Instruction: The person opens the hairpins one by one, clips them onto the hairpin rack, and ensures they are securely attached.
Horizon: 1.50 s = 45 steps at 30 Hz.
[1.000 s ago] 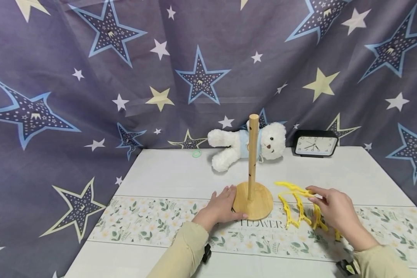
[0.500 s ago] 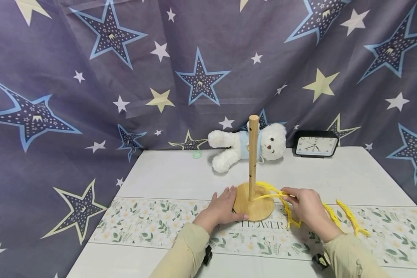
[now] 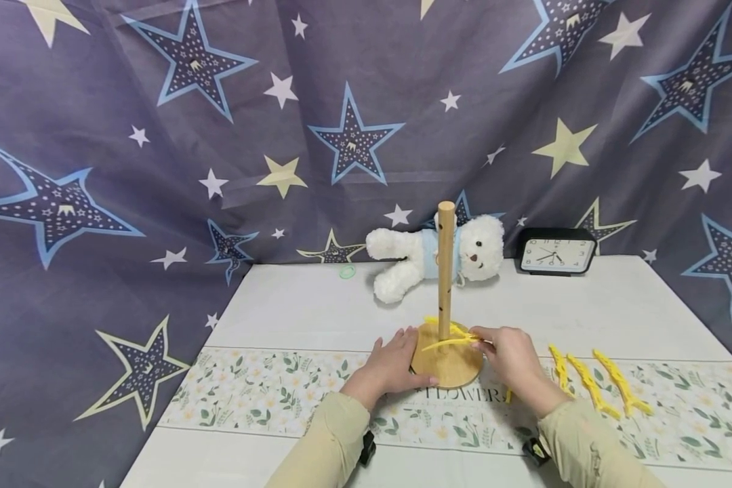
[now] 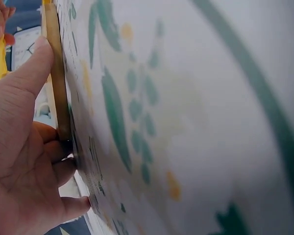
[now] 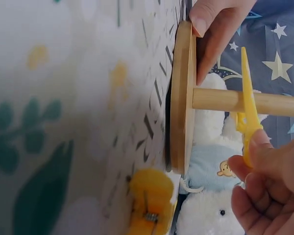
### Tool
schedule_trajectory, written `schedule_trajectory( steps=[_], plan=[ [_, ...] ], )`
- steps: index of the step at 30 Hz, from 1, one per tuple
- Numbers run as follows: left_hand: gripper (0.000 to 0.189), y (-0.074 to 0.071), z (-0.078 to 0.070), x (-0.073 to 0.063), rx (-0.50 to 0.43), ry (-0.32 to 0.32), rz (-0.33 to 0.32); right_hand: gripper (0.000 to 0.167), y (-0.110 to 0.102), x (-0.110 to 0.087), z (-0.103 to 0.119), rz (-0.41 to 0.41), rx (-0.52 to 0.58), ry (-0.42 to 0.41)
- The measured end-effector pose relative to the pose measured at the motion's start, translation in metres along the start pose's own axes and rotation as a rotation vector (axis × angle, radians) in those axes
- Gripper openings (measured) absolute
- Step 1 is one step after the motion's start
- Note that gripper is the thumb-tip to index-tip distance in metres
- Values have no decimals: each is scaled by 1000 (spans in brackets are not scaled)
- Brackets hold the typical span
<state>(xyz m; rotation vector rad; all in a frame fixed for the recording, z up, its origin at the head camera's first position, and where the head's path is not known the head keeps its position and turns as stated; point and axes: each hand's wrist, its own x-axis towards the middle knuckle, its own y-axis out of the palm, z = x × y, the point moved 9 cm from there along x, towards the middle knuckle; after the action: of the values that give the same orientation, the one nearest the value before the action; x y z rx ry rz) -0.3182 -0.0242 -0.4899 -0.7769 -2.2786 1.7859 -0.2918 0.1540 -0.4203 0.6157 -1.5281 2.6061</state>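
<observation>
A wooden stand has a round base (image 3: 451, 374) and an upright post (image 3: 444, 271). My left hand (image 3: 387, 366) rests against the base's left side, its thumb at the near rim and its fingers spread fairly straight. My right hand (image 3: 514, 356) pinches a yellow spring clip (image 5: 250, 117) by its handle end between thumb and fingers. The clip's two long arms spread apart low on the post, one passing in front and one behind in the head view. Under the right hand, another yellow clip (image 5: 152, 196) with a metal spring lies on the table, mostly hidden in the head view.
Several more yellow clips (image 3: 593, 388) lie in a row on the flowered cloth strip right of my right hand. Behind the stand, a white teddy bear (image 3: 396, 281) lies on its side. A black clock (image 3: 555, 252) stands at the back right, and a green ring (image 3: 347, 272) lies at the back.
My right hand has carried the yellow clip left from above the other clips to the post, where its arms now straddle the wood. The left hand has stayed at the base.
</observation>
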Motion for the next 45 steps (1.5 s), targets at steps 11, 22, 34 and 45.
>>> schedule_trajectory(
  steps=[11, 22, 34, 45],
  plan=[
    [102, 4, -2, 0, -14, -2, 12, 52, 8, -7, -4, 153, 55, 9],
    [102, 7, -1, 2, -20, 0, 25, 56, -16, -29, -27, 155, 59, 79],
    [103, 6, 1, 0, -32, -13, 29, 49, -56, -61, -74, 142, 11, 207],
    [103, 4, 3, 2, -38, -9, 25, 54, -86, -93, -127, 172, -48, 328]
  ],
)
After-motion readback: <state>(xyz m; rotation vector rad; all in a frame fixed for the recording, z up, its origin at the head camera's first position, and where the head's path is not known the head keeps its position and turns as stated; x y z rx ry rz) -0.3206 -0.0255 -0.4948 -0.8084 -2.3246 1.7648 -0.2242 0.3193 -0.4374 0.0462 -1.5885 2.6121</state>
